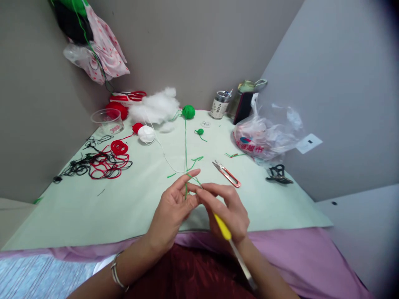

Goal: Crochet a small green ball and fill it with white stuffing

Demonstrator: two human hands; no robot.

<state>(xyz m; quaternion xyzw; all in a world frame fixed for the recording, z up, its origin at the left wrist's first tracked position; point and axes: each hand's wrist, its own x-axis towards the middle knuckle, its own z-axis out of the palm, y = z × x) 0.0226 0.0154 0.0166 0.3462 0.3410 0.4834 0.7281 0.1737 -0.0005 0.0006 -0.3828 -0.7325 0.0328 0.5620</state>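
My left hand [173,207] is closed near the table's front edge, with green yarn [185,145] running over its raised index finger. That strand comes from a green yarn ball [188,111] at the back. Pinched in my right hand [229,207] is a crochet hook [222,227] with a yellow grip and a pale handle end slanting toward me. Its thin metal tip meets the green yarn beside my left fingertips. Whatever small piece of work sits between the fingertips is mostly hidden. A white strand [165,155] lies on the table just beyond my left hand.
Thread snips [227,173] lie just beyond my right hand, with a black hair clip [278,174] and plastic bag [264,133] farther right. Tangled black and red yarn [109,162], a clear cup [109,122] and white stuffing [156,106] occupy the left and back. Walls enclose the table.
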